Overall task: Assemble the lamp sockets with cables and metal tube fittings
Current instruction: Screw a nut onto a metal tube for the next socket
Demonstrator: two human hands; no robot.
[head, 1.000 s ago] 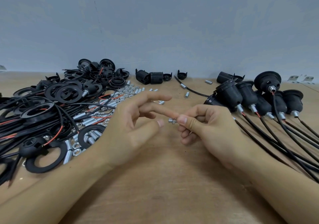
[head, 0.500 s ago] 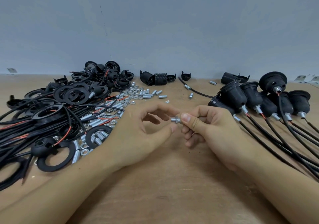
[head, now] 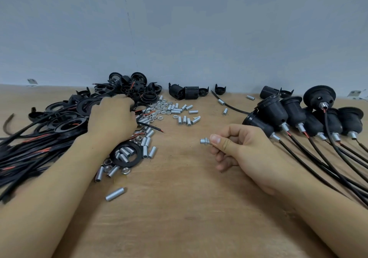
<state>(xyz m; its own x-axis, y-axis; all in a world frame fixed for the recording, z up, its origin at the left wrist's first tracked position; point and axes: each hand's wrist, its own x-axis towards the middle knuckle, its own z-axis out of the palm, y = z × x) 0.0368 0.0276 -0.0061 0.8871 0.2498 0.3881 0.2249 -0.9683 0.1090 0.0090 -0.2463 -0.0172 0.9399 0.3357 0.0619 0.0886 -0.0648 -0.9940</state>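
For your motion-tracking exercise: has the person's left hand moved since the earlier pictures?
Yes. The left hand has left the metal tube fitting, pinched in the right hand, and gone left and away, onto the pile of black socket parts.

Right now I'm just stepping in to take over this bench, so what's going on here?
A person is putting lamp sockets together. The right hand pinches a threaded metal tube with a nut on it above the wooden table. The left hand reaches into the pile of black cables and socket parts; what it touches is hidden. Finished sockets with cables lie at the right.
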